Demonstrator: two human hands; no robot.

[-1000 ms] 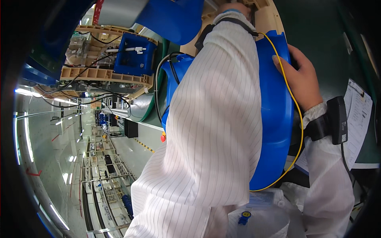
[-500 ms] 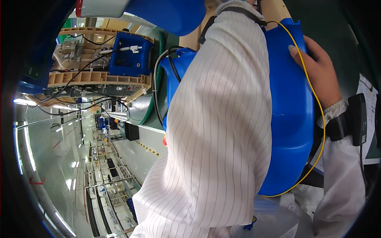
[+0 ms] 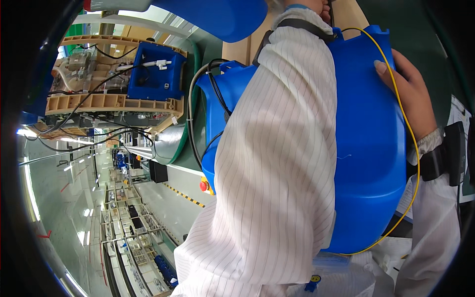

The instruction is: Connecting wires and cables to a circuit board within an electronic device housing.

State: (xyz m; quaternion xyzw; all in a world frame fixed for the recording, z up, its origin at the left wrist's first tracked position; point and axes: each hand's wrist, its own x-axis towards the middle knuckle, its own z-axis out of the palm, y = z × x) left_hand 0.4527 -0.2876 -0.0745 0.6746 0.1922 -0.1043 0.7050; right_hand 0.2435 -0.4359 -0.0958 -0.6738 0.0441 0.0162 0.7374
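A large blue plastic cover (image 3: 368, 143) fills the middle right of the view. My right hand (image 3: 413, 96) grips its right edge, the thumb on the front face and the fingers partly hidden behind. My left arm, in a striped white sleeve, reaches across the cover to the far side. At the top edge my left hand (image 3: 309, 5) shows only in part, its fingers curled beside a dark, narrow bar (image 3: 332, 14). What it holds there is hidden. A thin yellow cord (image 3: 406, 119) loops down the right side of the cover.
Tan board (image 3: 241, 51) lies beyond the cover. Black and grey cables (image 3: 194, 106) hang at its left, above a red push button (image 3: 204, 186). Further left stands an open tan-framed machine (image 3: 118, 102) with a blue box (image 3: 157, 69). Printed sheets (image 3: 457, 111) lie at right.
The cover and my right hand sit slightly further right in view. More of my left hand shows at the top, and the red button has come fully into sight. My right hand keeps its grip.
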